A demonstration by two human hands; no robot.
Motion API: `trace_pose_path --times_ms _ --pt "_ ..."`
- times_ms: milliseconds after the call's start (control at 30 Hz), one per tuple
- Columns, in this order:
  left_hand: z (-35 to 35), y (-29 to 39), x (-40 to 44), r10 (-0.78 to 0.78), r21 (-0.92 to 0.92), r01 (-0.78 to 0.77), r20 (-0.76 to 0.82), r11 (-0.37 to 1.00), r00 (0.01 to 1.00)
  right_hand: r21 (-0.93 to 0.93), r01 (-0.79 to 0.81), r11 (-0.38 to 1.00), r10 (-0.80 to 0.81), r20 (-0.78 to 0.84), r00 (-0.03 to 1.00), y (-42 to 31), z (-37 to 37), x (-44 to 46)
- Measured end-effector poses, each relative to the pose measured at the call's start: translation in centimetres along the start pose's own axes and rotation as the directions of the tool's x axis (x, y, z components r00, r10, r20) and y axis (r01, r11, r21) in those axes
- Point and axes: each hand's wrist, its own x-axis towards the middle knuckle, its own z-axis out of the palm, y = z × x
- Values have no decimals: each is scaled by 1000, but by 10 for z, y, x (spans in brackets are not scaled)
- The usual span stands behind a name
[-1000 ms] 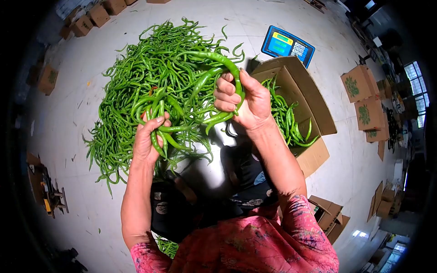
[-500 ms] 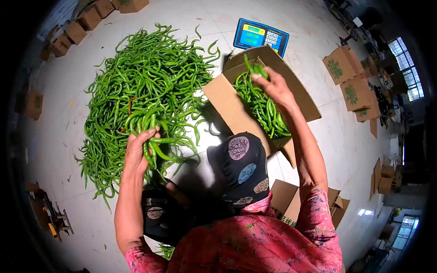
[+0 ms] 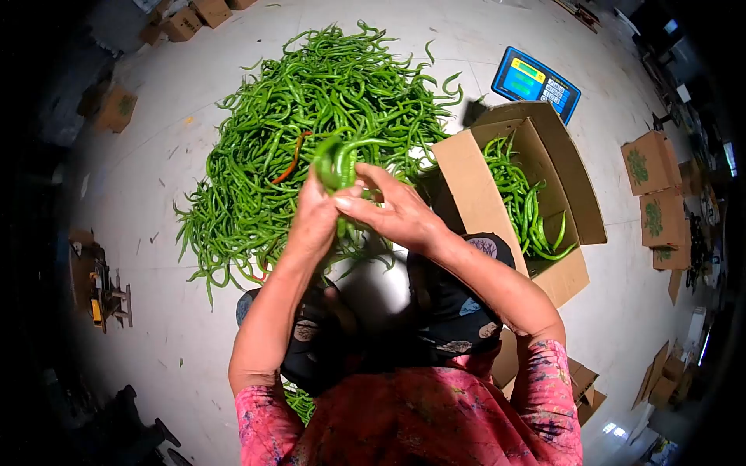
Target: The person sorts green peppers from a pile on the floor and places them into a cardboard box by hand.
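A large heap of long green peppers covers the floor, with a red pepper on it. In front of the heap, my left hand is closed round a small bunch of green peppers, partly blurred. My right hand meets it from the right, its thumb and fingers closing on the same bunch. To the right stands an open cardboard box with green peppers inside.
Behind the box is a blue scale display. Stacked cartons stand at the far right, more cartons at the upper left. My knees are below the hands. Another opened carton lies at the lower right.
My right hand has come back from above the box to the peppers in my left hand. The view has shifted, so heap and box appear further right.
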Motion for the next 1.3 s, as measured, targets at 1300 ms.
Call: trace_pose_path --times_ms 1300 --pt "-33 46 -25 405 516 -299 -104 803 908 879 -295 374 67 291 954 8 3 28"
